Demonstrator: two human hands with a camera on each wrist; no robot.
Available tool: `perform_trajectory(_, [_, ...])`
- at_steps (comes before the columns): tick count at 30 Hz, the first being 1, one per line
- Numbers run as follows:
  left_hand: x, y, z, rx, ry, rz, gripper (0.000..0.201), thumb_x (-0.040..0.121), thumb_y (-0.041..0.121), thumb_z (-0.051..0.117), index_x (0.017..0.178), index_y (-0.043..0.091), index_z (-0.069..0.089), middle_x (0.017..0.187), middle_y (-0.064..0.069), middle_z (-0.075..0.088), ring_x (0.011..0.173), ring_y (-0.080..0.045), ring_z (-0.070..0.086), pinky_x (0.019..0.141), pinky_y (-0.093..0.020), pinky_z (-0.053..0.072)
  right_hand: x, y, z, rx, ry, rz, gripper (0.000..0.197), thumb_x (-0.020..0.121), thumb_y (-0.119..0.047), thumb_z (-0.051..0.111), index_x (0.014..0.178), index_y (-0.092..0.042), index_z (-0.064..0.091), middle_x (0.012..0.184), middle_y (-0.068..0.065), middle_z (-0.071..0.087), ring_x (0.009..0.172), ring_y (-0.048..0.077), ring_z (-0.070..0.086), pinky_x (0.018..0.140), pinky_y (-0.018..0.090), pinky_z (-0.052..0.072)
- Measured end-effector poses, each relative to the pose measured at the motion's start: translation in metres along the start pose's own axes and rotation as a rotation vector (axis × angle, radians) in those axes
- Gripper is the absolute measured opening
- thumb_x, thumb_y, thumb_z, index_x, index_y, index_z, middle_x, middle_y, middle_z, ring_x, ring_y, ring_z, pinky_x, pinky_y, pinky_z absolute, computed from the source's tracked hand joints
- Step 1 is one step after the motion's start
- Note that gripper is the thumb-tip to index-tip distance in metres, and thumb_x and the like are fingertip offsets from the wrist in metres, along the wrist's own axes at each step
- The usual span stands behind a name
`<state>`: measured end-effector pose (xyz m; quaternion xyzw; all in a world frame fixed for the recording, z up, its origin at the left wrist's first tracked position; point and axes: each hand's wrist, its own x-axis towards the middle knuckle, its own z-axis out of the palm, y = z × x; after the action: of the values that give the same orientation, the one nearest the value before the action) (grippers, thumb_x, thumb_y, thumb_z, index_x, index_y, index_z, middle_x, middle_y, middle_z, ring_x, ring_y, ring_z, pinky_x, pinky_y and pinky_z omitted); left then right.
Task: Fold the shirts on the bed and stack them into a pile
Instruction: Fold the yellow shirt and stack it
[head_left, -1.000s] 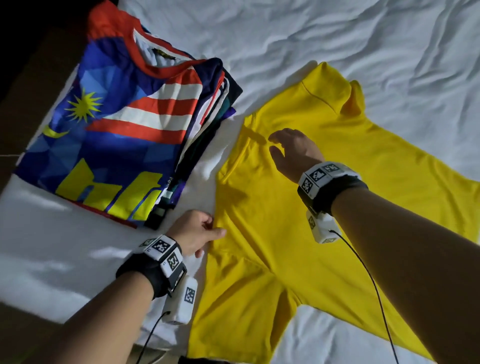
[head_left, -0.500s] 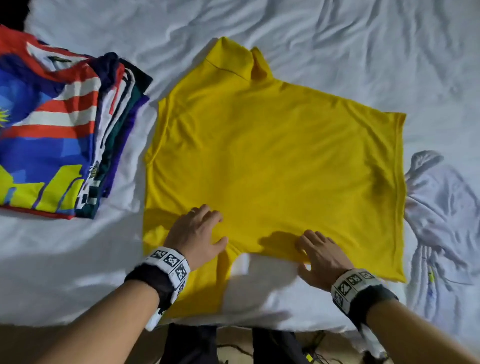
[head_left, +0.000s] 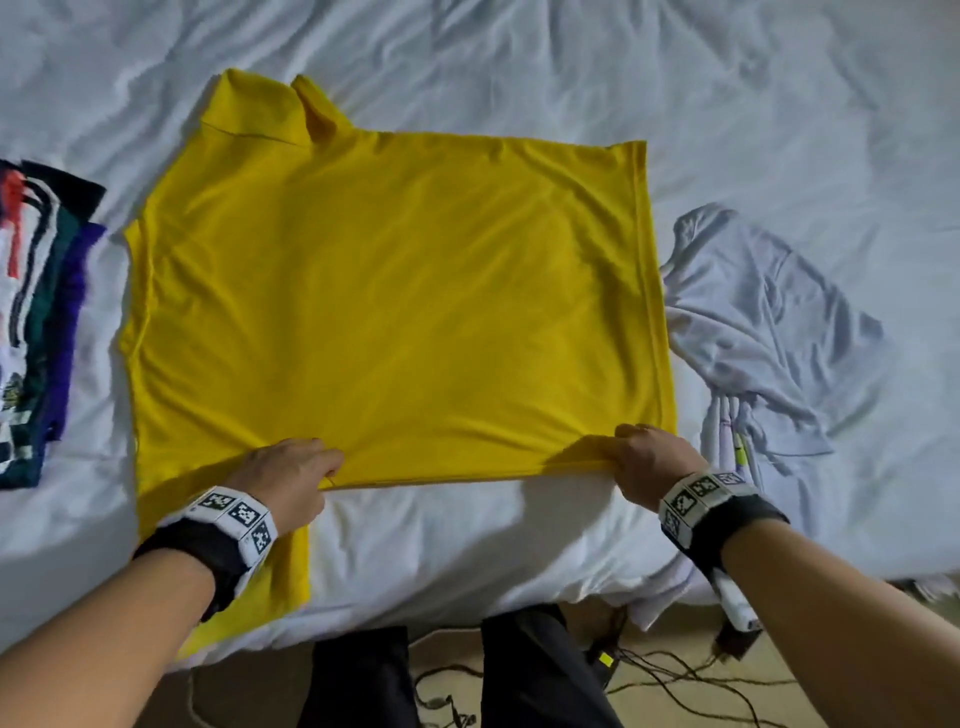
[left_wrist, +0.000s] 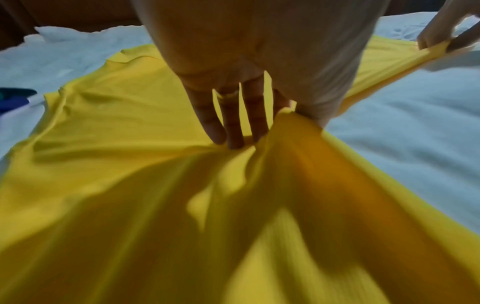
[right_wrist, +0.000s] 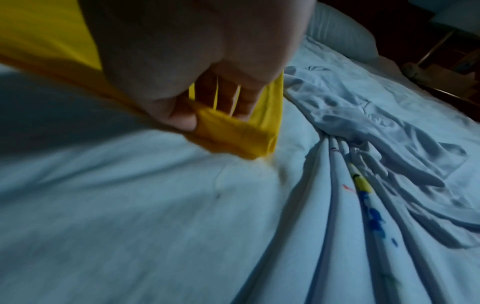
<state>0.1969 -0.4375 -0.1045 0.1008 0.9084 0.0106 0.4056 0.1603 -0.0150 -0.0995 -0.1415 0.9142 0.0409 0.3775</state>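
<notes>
Yellow shirt (head_left: 395, 291) lies flat on the bed (head_left: 519, 67), stretching away from both hands, with the left hand (head_left: 283, 475) and right hand (head_left: 649, 462) each pinching its near edge, so folding goes away from me.

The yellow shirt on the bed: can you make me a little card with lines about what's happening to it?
thing: yellow cotton shirt, spread on the white bed sheet
left hand: pinches near edge
right hand: pinches near right corner
left of it: stack of folded colourful shirts
right of it: crumpled white shirt, unfolded
stage: fold just beginning
</notes>
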Motion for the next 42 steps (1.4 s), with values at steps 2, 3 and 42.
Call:
perform_trajectory(2, [0.008,-0.006,-0.015,-0.048,-0.121,-0.019,0.017,0.089,0.024,0.060,0.091,0.036,0.047,0.097,0.012,0.051,0.091,-0.016,0.055,0.072,-0.031,0.047,0.005,0.009,-0.010,0.070,-0.074,0.059,0.023,0.085,-0.023,0.048,0.097,-0.019,0.067,0.086,0.001,0.061,0.083,0.027,0.064,0.061,0.032,0.051])
perform_trajectory(3, [0.012,-0.009,-0.023,-0.082,-0.147,-0.041,0.017,0.087,0.025,0.063,0.089,0.037,0.052,0.095,0.012,0.054,0.089,-0.015,0.058,0.073,-0.030,0.051,0.007,0.011,-0.017,0.094,-0.107,0.082,0.021,0.085,-0.024,0.050,0.092,-0.017,0.068,0.083,0.002,0.063,0.078,0.026,0.064,0.060,0.032,0.052])
perform_trajectory(42, [0.164,0.025,-0.126,-0.295,0.763,-0.075,0.065,0.083,0.049,0.053,0.140,0.018,0.051,0.151,-0.014,0.040,0.130,-0.042,0.040,0.099,-0.056,0.034,0.164,0.014,-0.101,0.109,0.730,0.046,0.049,0.084,-0.036,0.054,0.128,-0.015,0.057,0.143,0.015,0.046,0.125,0.035,0.039,0.093,0.051,0.035])
